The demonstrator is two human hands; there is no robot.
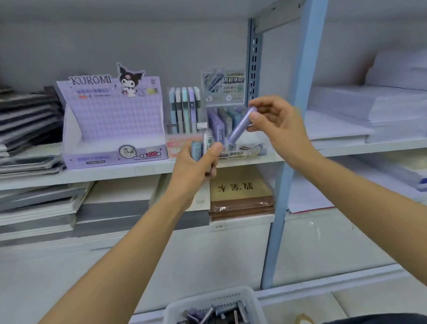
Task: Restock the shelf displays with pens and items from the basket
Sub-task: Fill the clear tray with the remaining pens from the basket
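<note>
White shelf [135, 169] behind both hands carries a purple display box [114, 116]. Right hand [279, 128] pinches a tilted purple tube [241, 124]; left hand [193, 169], just below-left, grips several small cases [197, 149]. Basket [257, 308] of items sits below the hands.

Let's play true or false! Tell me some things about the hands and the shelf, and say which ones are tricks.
1. The right hand pinches a purple tube. True.
2. The left hand holds nothing. False: it grips small cases.
3. The basket sits on the top shelf. False: it is down low, below the arms.
4. The Kuromi box stands left of the pen display. True.
</note>
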